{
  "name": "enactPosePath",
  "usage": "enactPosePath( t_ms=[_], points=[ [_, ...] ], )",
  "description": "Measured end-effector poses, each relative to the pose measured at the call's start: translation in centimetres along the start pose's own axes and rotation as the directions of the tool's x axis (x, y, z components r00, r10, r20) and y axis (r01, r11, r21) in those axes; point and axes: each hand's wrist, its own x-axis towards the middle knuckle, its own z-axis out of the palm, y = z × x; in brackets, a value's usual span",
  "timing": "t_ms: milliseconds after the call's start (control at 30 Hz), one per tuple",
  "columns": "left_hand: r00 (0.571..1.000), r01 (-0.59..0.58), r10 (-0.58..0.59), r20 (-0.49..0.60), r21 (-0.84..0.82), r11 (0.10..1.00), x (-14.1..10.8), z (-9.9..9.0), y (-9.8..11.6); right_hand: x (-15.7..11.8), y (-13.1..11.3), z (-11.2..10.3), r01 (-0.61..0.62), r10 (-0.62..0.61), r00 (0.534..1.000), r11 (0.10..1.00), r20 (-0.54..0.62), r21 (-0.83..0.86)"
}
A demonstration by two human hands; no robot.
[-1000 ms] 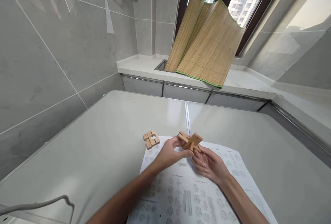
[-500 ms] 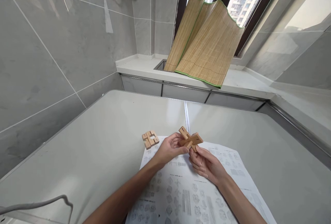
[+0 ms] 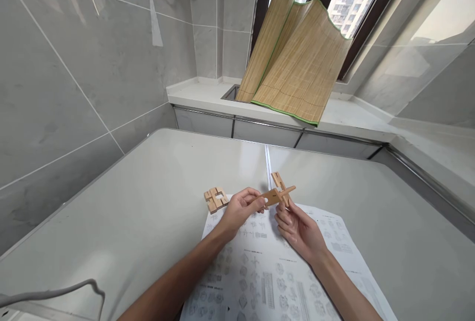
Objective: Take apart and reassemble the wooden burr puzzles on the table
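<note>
Above the printed sheet point(image 3: 260, 271), my left hand point(image 3: 241, 212) pinches a flat wooden piece point(image 3: 272, 197) that has a hole and a dark mark. My right hand point(image 3: 297, 227) is closed on the lower end of another wooden piece point(image 3: 278, 180), which stands slanted. A third narrow piece point(image 3: 288, 191) crosses between them, and the pieces touch; how they interlock is too small to tell. To the left, a flat group of joined wooden blocks point(image 3: 215, 200) lies at the sheet's upper left corner, touched by neither hand.
The pale table point(image 3: 148, 202) has a seam down its middle. A grey cable point(image 3: 55, 292) lies at the lower left. Behind the table, a bamboo mat point(image 3: 297, 64) leans over a white counter point(image 3: 200, 94) by the window.
The wooden pieces have turned and spread further apart between my hands. The slanted piece has shifted to the right and up, and my right hand has moved slightly right.
</note>
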Motion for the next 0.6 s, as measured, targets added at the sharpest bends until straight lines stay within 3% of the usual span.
enactPosePath(
  t_ms=[100,200,400,600],
  points=[
    [0.993,-0.066,0.086,-0.083,0.219,0.973,-0.2,0.1,0.3,0.0,-0.4,0.0,0.049,-0.047,0.998,0.998,-0.034,0.044],
    [0.976,-0.127,0.195,-0.101,0.466,0.876,-0.4,0.2,0.5,0.0,-0.7,-0.1,0.077,-0.075,0.996,0.996,-0.039,0.053],
    [0.935,-0.229,0.354,0.021,0.798,0.557,-0.5,-0.8,0.5,0.0,-0.6,0.1,0.051,-0.051,0.998,0.999,-0.029,-0.005],
    [0.902,-0.255,0.419,0.102,0.909,0.329,0.1,-1.8,0.1,-0.1,-0.2,0.2,0.019,-0.021,1.0,0.998,-0.022,-0.066]
  ],
)
